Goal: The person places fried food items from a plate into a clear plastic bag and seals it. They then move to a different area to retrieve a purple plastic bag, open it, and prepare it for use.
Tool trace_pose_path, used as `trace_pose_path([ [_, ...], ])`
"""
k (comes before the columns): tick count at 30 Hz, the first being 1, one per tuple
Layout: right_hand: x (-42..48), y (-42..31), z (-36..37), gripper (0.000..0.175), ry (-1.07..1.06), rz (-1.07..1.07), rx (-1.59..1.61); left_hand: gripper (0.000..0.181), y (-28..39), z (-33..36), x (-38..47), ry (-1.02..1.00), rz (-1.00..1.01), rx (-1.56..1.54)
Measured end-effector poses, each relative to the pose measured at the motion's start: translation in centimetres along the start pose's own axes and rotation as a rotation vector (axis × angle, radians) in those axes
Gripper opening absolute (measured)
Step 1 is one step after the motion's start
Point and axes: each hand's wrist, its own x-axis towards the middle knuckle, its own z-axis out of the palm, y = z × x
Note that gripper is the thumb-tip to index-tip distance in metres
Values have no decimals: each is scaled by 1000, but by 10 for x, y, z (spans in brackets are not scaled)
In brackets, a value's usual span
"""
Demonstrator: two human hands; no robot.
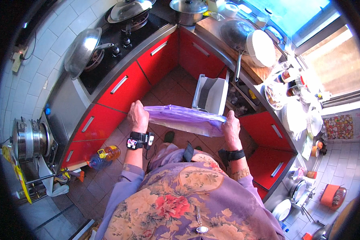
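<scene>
A translucent purple plastic bag is stretched out between my two hands, in front of my body and above the tiled floor. My left hand is closed on one end of it. The other end is gripped in my right hand. Behind the bag, a white bin-like container or drawer stands by the cabinets; the bag's upper edge passes in front of its lower part. My fingertips are partly hidden by the folded hands.
Red cabinets curve around me. Pots and a wok lid sit on the black stove at left. A wooden board with a pan and bowls lines the right counter. Bottles stand on the floor at left.
</scene>
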Motion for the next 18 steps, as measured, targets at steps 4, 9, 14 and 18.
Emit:
trace_pose_path([
  [4, 4, 8, 9, 47, -383, -133, -162, 13, 16, -8, 19, -20, 131, -397],
  [9, 1, -43, 11, 101, -424, -609, 234, 20, 86, -47, 13, -309, 350, -667],
  [14, 2, -95, 33, 50, -359, -513, 573, 22, 126, -66, 11, -281, 420, -819],
  [18, 27, -69, 41, 26, -256, -311, 603, 35, 95, -72, 33, 259, 431, -524],
])
